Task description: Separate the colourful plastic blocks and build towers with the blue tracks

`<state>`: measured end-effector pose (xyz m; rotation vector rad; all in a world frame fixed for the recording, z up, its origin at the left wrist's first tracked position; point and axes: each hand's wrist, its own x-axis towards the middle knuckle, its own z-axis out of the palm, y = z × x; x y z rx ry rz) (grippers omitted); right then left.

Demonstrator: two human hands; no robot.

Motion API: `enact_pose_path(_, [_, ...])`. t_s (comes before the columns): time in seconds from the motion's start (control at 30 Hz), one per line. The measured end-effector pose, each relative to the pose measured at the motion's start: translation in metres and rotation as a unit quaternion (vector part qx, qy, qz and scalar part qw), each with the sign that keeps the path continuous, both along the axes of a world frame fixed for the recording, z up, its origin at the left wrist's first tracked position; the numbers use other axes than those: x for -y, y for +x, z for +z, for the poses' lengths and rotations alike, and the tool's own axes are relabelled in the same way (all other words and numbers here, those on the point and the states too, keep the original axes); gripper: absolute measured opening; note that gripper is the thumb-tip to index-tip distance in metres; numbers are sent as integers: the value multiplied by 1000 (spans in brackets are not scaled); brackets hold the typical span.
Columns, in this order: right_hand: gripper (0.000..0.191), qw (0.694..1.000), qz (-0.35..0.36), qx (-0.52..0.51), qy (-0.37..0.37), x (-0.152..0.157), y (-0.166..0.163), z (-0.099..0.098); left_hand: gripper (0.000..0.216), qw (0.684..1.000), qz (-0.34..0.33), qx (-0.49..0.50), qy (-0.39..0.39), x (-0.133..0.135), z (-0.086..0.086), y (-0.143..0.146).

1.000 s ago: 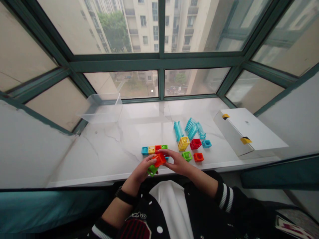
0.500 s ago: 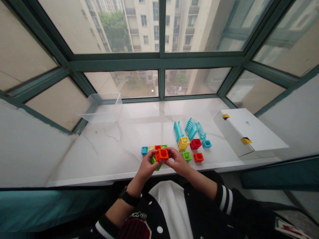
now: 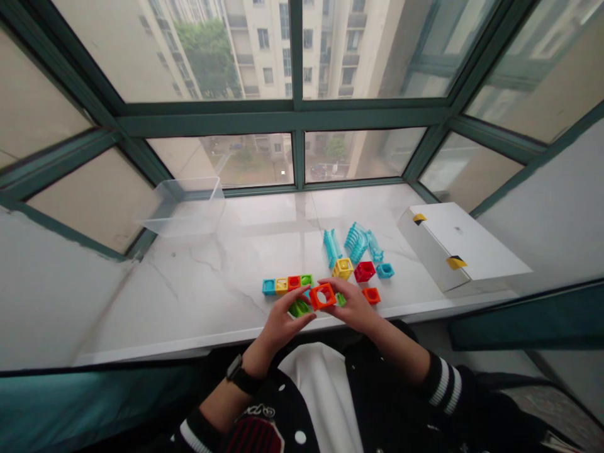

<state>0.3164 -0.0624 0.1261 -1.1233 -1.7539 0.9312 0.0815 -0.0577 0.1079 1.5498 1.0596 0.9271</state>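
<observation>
An orange-red cube block (image 3: 323,296) with a round hole is held up above the sill, its holed face turned toward me. My right hand (image 3: 355,306) grips it from the right between thumb and fingers. My left hand (image 3: 283,319) is beside its left side, thumb and fingers apart. Through that gap shows a green block (image 3: 299,307); whether the hand touches it I cannot tell. Just behind the hands lies a joined row with a blue block (image 3: 268,287), a yellow block (image 3: 282,285), a red block (image 3: 294,283) and a green block (image 3: 306,280). Another green block (image 3: 340,300) is partly hidden by my right hand.
Right of my hands are a tall yellow block (image 3: 342,268), a dark red block (image 3: 365,272), a blue block (image 3: 385,270) and an orange block (image 3: 371,296). Clear blue track pieces (image 3: 356,242) lie behind. A transparent bin (image 3: 189,217) stands left, a white box (image 3: 465,245) right.
The orange-red cube has moved right with my right hand and turned, so its hole now faces me. My left fingers have spread away from it. The whole view has shifted slightly.
</observation>
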Motion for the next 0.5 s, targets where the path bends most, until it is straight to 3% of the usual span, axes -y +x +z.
enact_pose_path(0.1, [63, 997, -74, -12, -8, 4, 36, 3, 49, 1000, 11, -14, 9, -2, -5, -2])
enact_pose_path(0.23, [59, 986, -169, 3, -3, 10, 92, -5, 33, 998, 60, 1, -14, -6, -16, -10])
enact_pose_path(0.37, [59, 965, -249, 82, -6, 21, 131, -26, 25, 996, 88, 3, -29, -7, -23, -16])
enact_pose_path(0.5, [52, 953, -270, 133, -35, 30, 146, -53, 23, 994, 103, 9, -43, -7, -24, -19])
